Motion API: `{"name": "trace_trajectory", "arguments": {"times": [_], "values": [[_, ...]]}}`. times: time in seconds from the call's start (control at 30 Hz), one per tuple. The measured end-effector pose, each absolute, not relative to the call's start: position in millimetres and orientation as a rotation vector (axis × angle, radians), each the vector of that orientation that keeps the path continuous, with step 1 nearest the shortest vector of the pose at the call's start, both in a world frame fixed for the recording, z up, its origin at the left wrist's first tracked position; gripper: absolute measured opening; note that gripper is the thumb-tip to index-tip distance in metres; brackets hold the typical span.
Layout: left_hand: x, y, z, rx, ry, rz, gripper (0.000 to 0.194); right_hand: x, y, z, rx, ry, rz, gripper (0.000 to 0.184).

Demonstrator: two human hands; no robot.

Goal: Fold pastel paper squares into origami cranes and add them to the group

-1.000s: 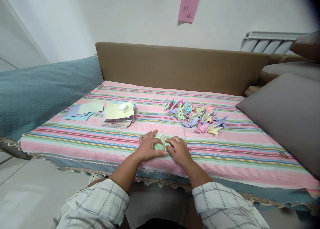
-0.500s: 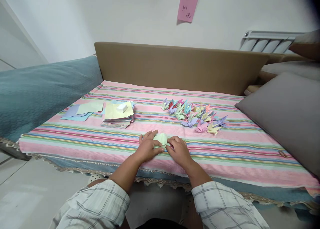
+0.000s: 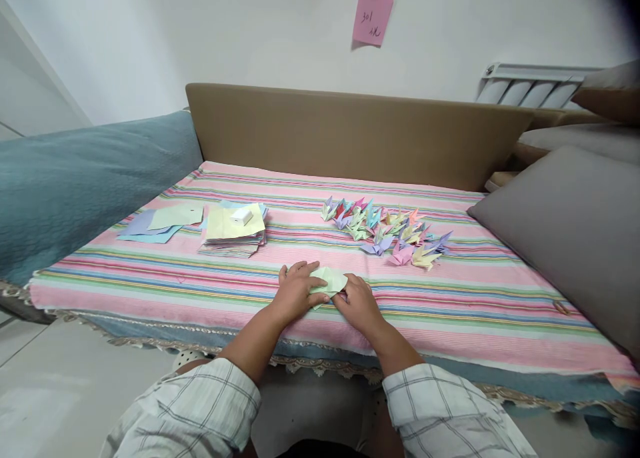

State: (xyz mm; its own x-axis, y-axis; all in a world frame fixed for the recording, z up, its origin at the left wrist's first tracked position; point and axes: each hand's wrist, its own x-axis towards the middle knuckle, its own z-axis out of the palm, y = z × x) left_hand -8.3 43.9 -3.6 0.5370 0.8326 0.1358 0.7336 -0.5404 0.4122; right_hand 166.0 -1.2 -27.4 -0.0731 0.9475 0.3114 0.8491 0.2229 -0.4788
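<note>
In the head view, holding pale green folded paper over striped cloth, between both sets of fingers. Gripping its left part with the left hand, pinching its right end with the right hand. Having paper cranes beyond the fingers to the right, a paper stack topped by a white block beyond to the left, loose sheets farther left.

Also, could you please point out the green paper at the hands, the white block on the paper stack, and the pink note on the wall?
Green paper [image 3: 334, 281], head view: middle of its visible face.
White block [image 3: 241, 215], head view: its top face.
Pink note [image 3: 373, 17], head view: middle of the sheet.
</note>
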Motion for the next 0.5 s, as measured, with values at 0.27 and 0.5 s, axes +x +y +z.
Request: {"name": "trace_trajectory", "arguments": {"times": [0.27,0.5], "values": [[-6.1,44.0,-6.1,2.520,1.270,0.537,0.032,171.2,-0.9,-29.6,-1.592,-1.801,0.341,0.040],[-5.6,41.5,-3.5,2.614,1.244,0.549,0.032,175.8,-6.7,-25.0,-1.462,-1.873,0.203,0.058]]}}
